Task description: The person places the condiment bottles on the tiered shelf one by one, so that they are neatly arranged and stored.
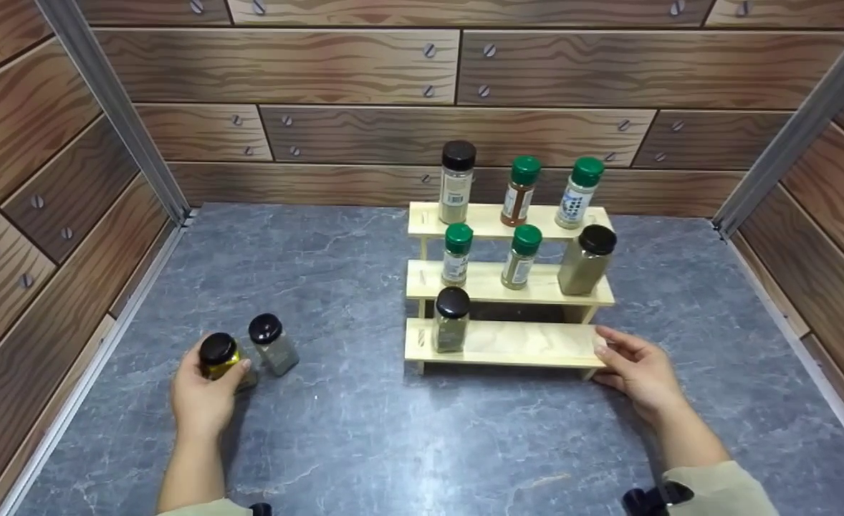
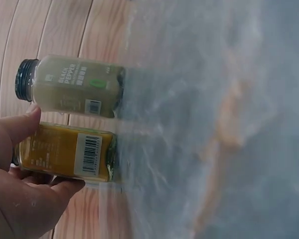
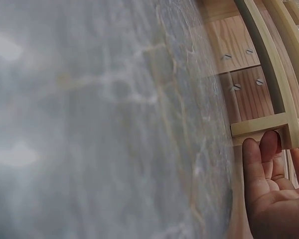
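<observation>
My left hand [image 1: 205, 394] grips a spice bottle [image 2: 65, 152] with yellow contents and a black cap, thumb on one side and fingers round the other. Right next to it stands a black pepper bottle [image 1: 276, 350], also black-capped, its label readable in the left wrist view. My right hand [image 1: 640, 373] holds the right end of the lowest shelf of a three-tier wooden spice rack [image 1: 529, 344], thumb on top. In the right wrist view, fingertips [image 3: 269, 142] press at the rack's end support [image 3: 259, 124]. One black-capped bottle [image 1: 452, 322] stands at the left of that shelf.
On the middle tier stand two green-capped bottles [image 1: 456, 256] and a large black-capped one [image 1: 587, 261]. The top tier bears a tall black-capped bottle [image 1: 456, 186] and two green-capped ones [image 1: 519, 193]. Wood-patterned walls [image 1: 365, 136] enclose the grey marbled table [image 1: 350, 444].
</observation>
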Available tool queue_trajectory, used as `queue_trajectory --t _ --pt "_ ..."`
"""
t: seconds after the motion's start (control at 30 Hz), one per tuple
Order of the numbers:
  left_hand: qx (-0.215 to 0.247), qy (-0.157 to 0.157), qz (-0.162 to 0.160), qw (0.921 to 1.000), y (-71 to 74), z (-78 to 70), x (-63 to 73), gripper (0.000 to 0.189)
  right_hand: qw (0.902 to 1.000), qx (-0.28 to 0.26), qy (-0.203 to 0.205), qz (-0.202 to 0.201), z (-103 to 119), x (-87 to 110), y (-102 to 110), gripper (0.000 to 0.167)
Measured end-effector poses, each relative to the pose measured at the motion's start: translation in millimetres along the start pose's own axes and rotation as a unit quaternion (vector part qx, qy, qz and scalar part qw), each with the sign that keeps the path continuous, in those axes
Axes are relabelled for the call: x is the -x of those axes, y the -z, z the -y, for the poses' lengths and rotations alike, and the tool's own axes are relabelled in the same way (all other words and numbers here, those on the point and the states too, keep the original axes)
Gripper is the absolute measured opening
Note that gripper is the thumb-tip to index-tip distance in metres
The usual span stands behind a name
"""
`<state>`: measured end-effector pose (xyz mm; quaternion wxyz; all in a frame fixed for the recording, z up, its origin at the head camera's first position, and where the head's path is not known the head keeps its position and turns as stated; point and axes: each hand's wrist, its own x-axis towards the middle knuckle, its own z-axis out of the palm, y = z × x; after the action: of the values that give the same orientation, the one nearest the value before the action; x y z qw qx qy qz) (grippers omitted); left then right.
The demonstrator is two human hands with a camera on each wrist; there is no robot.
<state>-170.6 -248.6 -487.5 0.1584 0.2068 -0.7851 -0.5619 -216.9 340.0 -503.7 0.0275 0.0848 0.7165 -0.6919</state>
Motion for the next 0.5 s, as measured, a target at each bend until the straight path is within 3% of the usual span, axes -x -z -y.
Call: queue_trajectory --t 0.27,0.4,0.5 --pt "-0.018 0.009 -0.015 0.9997 7.9 2.2 3.8 0.068 1.0000 -0.002 -0.002 0.000 -1 0.0 1 0.047" --pt "-0.047 0.001 -0.038 0.9981 18.8 -0.9 9.7 0.063 1.0000 -0.004 0.001 0.001 0 0.1 1 0.049" --pt "-0.042 0.001 -0.065 0.9970 29.0 -8.9 14.2 0.058 1.0000 -0.005 0.004 0.005 0 -0.1 0 0.051"
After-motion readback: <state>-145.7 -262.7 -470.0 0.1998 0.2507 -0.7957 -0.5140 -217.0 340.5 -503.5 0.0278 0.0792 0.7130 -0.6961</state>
